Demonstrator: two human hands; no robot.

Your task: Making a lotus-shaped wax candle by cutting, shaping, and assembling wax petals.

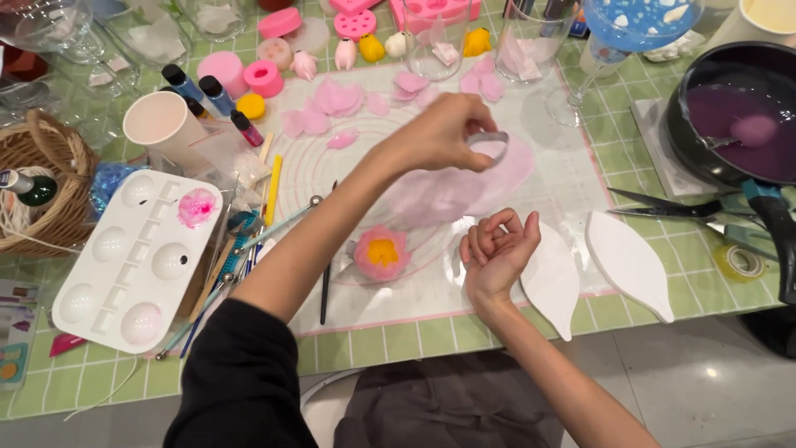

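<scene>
Cutter: small metal ring cutter [489,141] pinched in the left hand [439,133], fingers closed round it, pressing on the pink rolled sheet [452,195] to stamp petals.
Right hand [497,249]: loosely curled, palm up, empty.
Nearby: pink flower [381,253], white palette [137,257] on the desk.

Place: a hobby craft table, probably in a home, though the room itself is out of view.
Surface: green tiled tabletop [663,290] under a translucent work mat [572,191].
Supplies: white paint palette [133,257], small dye bottles [199,87], pink moulds [431,10], modelling tools [249,241], scissors [672,207].
Products: pink petals [332,99] and a finished flower [381,253].
</scene>
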